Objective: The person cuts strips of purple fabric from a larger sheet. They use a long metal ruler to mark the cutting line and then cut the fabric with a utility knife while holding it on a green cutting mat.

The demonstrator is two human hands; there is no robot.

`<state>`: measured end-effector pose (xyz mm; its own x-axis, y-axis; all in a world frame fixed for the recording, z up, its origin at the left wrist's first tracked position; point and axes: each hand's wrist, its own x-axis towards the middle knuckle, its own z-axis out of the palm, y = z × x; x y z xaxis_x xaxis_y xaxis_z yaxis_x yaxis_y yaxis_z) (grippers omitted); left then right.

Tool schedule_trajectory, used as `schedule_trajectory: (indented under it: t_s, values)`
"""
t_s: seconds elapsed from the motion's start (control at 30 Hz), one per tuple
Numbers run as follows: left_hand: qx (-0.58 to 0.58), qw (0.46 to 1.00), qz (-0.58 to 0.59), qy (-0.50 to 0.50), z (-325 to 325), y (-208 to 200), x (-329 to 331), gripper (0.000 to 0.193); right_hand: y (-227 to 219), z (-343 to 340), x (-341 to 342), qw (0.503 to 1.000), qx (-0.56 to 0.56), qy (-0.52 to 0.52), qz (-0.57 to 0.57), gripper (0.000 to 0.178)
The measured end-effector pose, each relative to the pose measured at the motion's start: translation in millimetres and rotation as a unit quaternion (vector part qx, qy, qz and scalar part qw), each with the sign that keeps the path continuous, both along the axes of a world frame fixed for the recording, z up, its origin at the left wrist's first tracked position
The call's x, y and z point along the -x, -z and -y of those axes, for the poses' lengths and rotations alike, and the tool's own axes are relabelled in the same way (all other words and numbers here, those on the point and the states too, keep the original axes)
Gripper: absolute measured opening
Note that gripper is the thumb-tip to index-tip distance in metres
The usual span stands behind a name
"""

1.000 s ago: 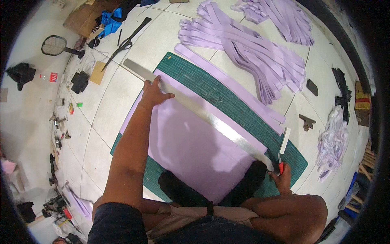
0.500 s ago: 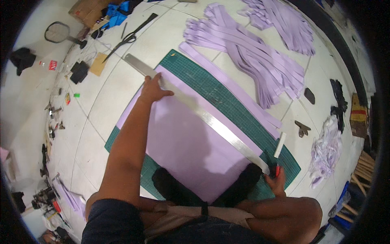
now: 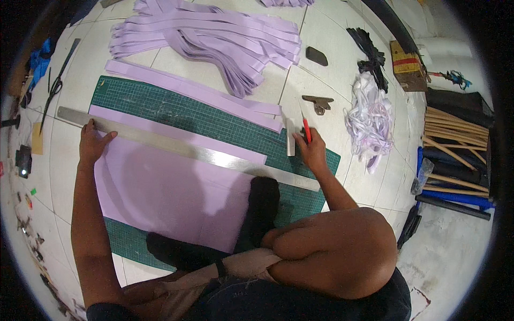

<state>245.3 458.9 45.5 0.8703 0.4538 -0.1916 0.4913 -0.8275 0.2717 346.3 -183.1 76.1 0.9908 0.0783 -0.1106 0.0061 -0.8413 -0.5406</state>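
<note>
A long metal ruler [image 3: 225, 158] lies slantwise across lilac fabric [image 3: 160, 184] on a green cutting mat [image 3: 184, 107]. My left hand [image 3: 95, 143] rests at the ruler's left end, thumb and fingers spread over its near edge. A lilac strip of the fabric shows beyond the ruler's far edge. Over the mat's right end, my right hand [image 3: 314, 152] is closed around a slim red craft knife [image 3: 306, 130], its thin tip pointing away from me. Its fingers are close by a short white bar [image 3: 290, 138]; I cannot tell whether they touch it.
Cut lilac strips [image 3: 198, 93] lie just past the mat, with a large bundle of strips [image 3: 214, 37] behind. A metal clip [image 3: 318, 103], a dark block [image 3: 317, 56] and white tangled scraps [image 3: 369, 120] are to the right. Scissors [image 3: 56, 88] lie far left. My feet rest on the fabric.
My view has turned rightward. My right hand, with the craft knife, has gone from the ruler's near right end to beside the white bar. My left hand stays on the ruler.
</note>
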Motion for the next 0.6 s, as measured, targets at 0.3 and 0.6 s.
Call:
schedule_trajectory:
  t_s: [0.3, 0.6]
  values:
    - [0.024, 0.999, -0.049, 0.003, 8.2, 11.0, -17.5, 0.109, -7.8, 3.5, -40.7, 0.991, -0.003, 0.021, -0.130, 0.055]
    - [0.022, 0.996, -0.084, 0.000, 0.0, 0.8, -8.6, 0.119, -21.1, -18.4, -7.9, 0.930, -0.269, 0.102, -0.228, 0.041]
